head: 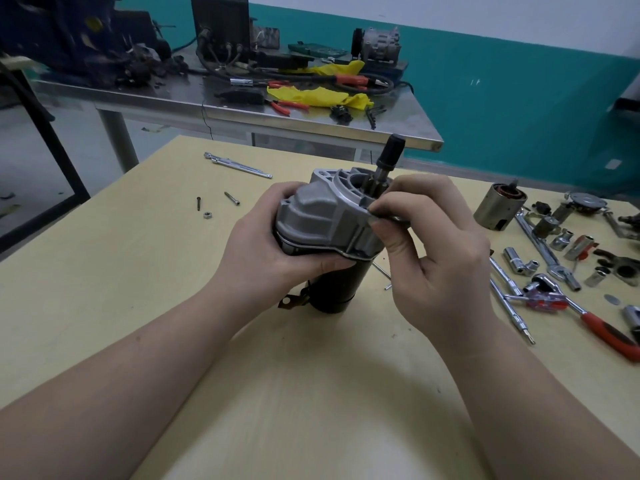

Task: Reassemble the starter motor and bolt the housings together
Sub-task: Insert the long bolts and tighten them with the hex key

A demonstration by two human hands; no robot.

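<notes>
Both hands steady an upright starter motor on the pale wooden bench (104, 271).
The left hand (263, 247) wraps around the grey cast-aluminium nose housing (318, 216) atop the black cylindrical motor body (332, 289); the right hand (433, 251) pinches the housing's flange edge between thumb and forefinger, other fingers curled.

Teal-and-white wall (519, 64) behind; cluttered steel workbench (242, 109) before it, pale wooden tabletop (311, 393) nearest, grey floor (52, 140) at left
</notes>
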